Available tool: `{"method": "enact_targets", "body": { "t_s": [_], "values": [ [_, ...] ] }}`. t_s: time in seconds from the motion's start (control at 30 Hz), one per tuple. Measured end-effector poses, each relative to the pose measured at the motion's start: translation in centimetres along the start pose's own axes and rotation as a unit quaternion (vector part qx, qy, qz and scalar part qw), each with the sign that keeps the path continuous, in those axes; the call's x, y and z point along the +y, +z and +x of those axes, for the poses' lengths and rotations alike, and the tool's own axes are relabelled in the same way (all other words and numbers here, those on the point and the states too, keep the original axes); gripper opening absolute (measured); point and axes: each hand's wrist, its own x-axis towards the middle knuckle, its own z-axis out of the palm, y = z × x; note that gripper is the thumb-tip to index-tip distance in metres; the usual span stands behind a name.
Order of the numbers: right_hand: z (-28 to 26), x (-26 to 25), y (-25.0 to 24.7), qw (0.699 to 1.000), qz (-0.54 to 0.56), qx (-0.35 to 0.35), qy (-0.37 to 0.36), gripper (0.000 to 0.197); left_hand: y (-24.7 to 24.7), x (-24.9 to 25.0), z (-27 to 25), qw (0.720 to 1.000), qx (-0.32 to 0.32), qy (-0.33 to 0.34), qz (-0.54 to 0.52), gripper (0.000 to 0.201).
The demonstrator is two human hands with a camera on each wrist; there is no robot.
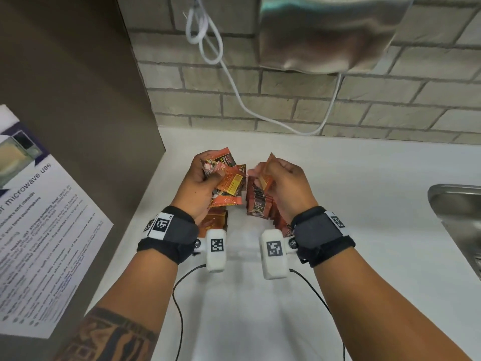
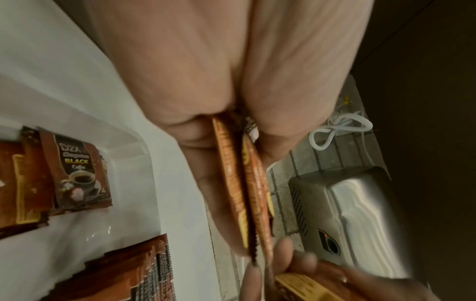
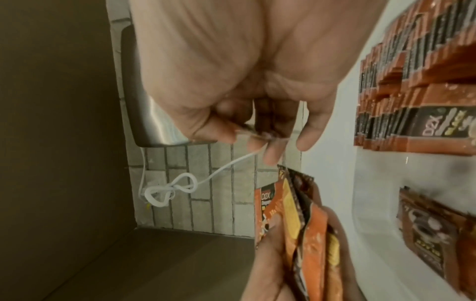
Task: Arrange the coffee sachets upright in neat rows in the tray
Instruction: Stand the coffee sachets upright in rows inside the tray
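**Sachets in both hands above the white tray**

Sachets fill the left hand (image 1: 201, 183): its fingers and thumb are curled round a loose, fanned bundle of orange coffee sachets (image 1: 229, 182), held above the counter at the far left end of the tray. The left wrist view shows the packets edge-on (image 2: 240, 195), pressed between palm and fingers. The right hand (image 1: 285, 186) pinches a single orange sachet (image 1: 268, 173) between thumb and fingertips, holding it roughly upright just beside the bundle; the two hands are close together but not clearly touching. In the right wrist view the pinched packet is mostly hidden behind the fingers (image 3: 273, 150).

Below the right hand, a row of brown sachets (image 1: 263, 207) stands upright and packed closely in the white tray (image 1: 242, 238), running toward the person under the right wrist. The right wrist view shows this row as stepped, overlapping packets (image 3: 417, 81) against the tray's white wall. A shorter group of sachets (image 1: 217, 220) stands in the tray under the left wrist, with a bare gap of tray floor between the two groups.

The tray sits on a white counter (image 1: 351, 204). A metal sink (image 1: 458, 217) lies at the right edge, a steel hand dryer (image 1: 330, 32) is mounted on the brick wall (image 1: 286, 100), and its white cord (image 1: 234, 82) loops down. A printed notice about microwave use (image 1: 39, 217) hangs on the brown panel at the left.
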Motion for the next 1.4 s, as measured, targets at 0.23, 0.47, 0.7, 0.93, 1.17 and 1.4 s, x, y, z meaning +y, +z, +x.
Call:
{"method": "enact_targets", "body": {
  "t_s": [0.23, 0.47, 0.7, 0.93, 1.17, 1.4],
  "values": [
    [0.0, 0.9, 3.0, 0.999, -0.021, -0.021, -0.019, 0.023, -3.1, 0.7, 1.4, 1.0, -0.026, -0.003, 0.001, 0.041],
    [-0.2, 1.2, 2.7, 0.999, -0.027, -0.002, -0.018, 0.051, -3.3, 1.1, 1.8, 0.999, -0.029, 0.02, 0.014, 0.043],
    [0.7, 0.4, 0.7, 0.997, -0.071, 0.02, 0.002, 0.027, -0.6, 0.9, 1.8, 0.999, -0.02, 0.027, 0.016, 0.048],
    [1.6, 0.0, -0.1, 0.99, -0.138, -0.003, -0.022, 0.039, 1.6, 0.7, 1.6, 1.0, -0.006, 0.024, -0.003, 0.024],
    [1.4, 0.1, -0.4, 0.944, -0.23, 0.059, -0.229, 0.018, 1.6, 0.7, 2.1, 0.999, 0.022, -0.025, -0.031, 0.025],
    [0.8, 2.1, 0.3, 0.891, -0.345, 0.019, -0.294, 0.024, 0.8, 1.1, 2.5, 1.0, 0.003, -0.019, -0.018, 0.017]
  ]
}}
